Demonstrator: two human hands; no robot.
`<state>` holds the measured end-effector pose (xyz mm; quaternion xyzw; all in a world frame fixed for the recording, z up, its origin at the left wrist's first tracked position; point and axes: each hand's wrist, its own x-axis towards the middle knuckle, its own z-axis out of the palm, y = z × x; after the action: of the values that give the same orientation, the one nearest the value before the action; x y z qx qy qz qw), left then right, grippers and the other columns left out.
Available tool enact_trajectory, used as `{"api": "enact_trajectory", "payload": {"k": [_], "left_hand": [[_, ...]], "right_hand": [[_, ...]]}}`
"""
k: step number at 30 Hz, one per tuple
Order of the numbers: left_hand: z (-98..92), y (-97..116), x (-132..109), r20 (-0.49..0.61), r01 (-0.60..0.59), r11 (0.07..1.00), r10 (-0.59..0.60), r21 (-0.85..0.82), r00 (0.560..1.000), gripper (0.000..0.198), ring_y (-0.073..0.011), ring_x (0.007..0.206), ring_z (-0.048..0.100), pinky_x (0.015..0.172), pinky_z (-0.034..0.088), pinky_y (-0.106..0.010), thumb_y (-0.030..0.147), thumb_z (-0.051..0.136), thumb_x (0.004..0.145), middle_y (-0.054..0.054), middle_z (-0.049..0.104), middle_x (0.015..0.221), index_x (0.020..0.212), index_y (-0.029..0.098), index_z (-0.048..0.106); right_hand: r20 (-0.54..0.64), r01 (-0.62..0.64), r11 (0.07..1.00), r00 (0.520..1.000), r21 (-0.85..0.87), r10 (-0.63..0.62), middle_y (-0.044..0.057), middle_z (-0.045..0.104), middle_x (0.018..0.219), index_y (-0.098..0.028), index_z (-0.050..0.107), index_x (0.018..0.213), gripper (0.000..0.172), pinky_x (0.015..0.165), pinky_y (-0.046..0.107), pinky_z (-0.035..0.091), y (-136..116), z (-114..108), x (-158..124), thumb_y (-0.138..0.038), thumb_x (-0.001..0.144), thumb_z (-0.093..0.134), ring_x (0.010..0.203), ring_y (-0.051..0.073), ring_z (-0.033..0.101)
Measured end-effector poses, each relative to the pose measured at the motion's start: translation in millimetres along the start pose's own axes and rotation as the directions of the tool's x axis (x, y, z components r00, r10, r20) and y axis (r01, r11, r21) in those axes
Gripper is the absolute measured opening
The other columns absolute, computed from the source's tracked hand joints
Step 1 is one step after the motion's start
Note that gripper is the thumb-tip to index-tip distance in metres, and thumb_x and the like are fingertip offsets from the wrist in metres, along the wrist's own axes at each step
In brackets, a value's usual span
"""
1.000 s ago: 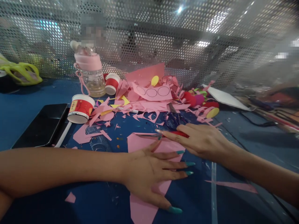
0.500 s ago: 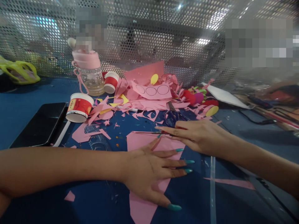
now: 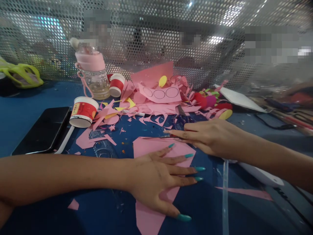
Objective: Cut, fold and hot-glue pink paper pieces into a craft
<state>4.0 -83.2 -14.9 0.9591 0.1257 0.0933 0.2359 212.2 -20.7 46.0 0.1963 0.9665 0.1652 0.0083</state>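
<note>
Left hand (image 3: 156, 178) pins pink paper (image 3: 148, 223); long axis near-far, narrow end nearest

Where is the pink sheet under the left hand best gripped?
Probably at its near corner, from the person's side: the sheet lies flat, the left hand pins its middle, the right hand crowds the far edge, and only that corner juts out free.

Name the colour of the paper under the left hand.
Pink; the paper shows best in the head view.
</note>
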Motion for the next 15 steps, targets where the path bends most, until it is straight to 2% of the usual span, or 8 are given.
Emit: {"api": "enact_trajectory", "payload": {"k": [3,10,15], "left_hand": [[0.9,0,0,-0.003,-0.002,1.000,0.002,-0.007,1.000,0.066,-0.0253,0.139,0.014,0.112,-0.007,-0.045,0.047,0.046,0.084,-0.005,0.028,0.148,0.138,0.012,0.034],[0.4,0,1,-0.002,-0.007,1.000,0.007,0.009,1.000,0.065,-0.0267,0.138,0.016,0.112,-0.002,-0.047,0.045,0.046,0.084,-0.005,0.029,0.147,0.138,0.012,0.035],[0.5,0,2,-0.002,-0.016,0.999,0.016,0.044,1.000,0.065,-0.0256,0.138,0.015,0.112,-0.004,-0.045,0.045,0.046,0.084,-0.006,0.031,0.147,0.138,0.012,0.035]], "right_hand": [[0.042,0.046,0.999,0.998,0.021,-0.047,0.003,0.067,0.082,-0.025,0.049,0.130,0.044,0.046,0.021,0.033,0,-3,1,-0.016,0.088,0.039,0.060,0.012,0.056],[0.051,0.020,0.999,0.998,0.025,-0.021,0.004,0.068,0.084,-0.025,0.049,0.130,0.047,0.044,0.023,0.030,2,-1,-4,-0.013,0.085,0.040,0.058,0.012,0.055],[0.021,0.000,1.000,1.000,-0.005,0.000,0.002,0.068,0.084,-0.025,0.052,0.127,0.046,0.042,0.022,0.027,2,1,-12,-0.012,0.085,0.041,0.058,0.012,0.056]]}}
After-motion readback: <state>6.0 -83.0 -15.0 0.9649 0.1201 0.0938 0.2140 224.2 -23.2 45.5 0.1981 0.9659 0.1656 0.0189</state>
